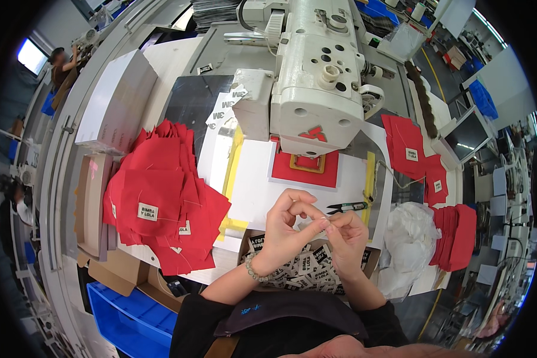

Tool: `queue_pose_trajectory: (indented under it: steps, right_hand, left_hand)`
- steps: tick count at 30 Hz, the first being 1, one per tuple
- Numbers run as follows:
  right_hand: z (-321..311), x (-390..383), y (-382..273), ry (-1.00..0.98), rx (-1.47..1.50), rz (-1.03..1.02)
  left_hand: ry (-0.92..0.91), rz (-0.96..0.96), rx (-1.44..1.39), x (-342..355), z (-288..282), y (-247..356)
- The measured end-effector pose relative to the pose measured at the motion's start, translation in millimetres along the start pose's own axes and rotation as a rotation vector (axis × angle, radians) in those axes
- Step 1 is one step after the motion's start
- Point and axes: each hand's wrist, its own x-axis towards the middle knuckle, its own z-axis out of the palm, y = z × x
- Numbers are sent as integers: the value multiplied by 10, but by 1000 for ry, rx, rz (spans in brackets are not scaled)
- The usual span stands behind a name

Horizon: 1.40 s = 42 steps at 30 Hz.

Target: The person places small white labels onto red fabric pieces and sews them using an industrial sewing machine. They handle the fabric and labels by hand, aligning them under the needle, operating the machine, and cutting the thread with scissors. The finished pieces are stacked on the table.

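Right now it's all fingertips: the left hand and the right hand meet in a narrow pinch, thumbs and forefingers nearly touching. Whatever sits between them is too small to make out, so I can't tell if either is gripping. Just below, the small black and cream labels fill an open cardboard box at the near edge of the bench, partly hidden by the wrists.

Fine work, this! My call: light tips, wrists steady, one hand anchoring while the other teases, and any small piece kept above the box so a slip lands among the labels. The dark snips lie just beyond the right fingertips; best mind those points.

Further out, a white sheet runs between strips of yellow tape, with a red cloth piece under the white sewing machine. Red pieces pile up at left, more at right beside a crumpled white bag. A blue bin sits low at left, and away across the room another person raises an arm.
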Motion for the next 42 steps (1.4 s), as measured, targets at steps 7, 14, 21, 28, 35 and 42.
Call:
queue_pose_trajectory:
  steps: [7, 14, 21, 28, 35, 42]
  right_hand:
    - [7, -6, 40, -11, -24, 17]
    - [24, 33, 33, -62, -156, -4]
    - [-43, 123, -36, -187, -463, -27]
    - [-97, 221, -133, -258, -352, 77]
    - [-119, 275, -146, -183, -247, 194]
    - [-60, 238, -104, -175, -305, 79]
  left_hand:
    - [1, 18, -1, 8, 21, 28]
    - [5, 12, -39, -5, -41, 29]
    - [5, 47, 114, -57, -147, 12]
    - [-9, 58, 112, -72, -148, -10]
    - [160, 109, -23, -39, -38, -83]
    - [221, 25, -272, -68, -28, -133]
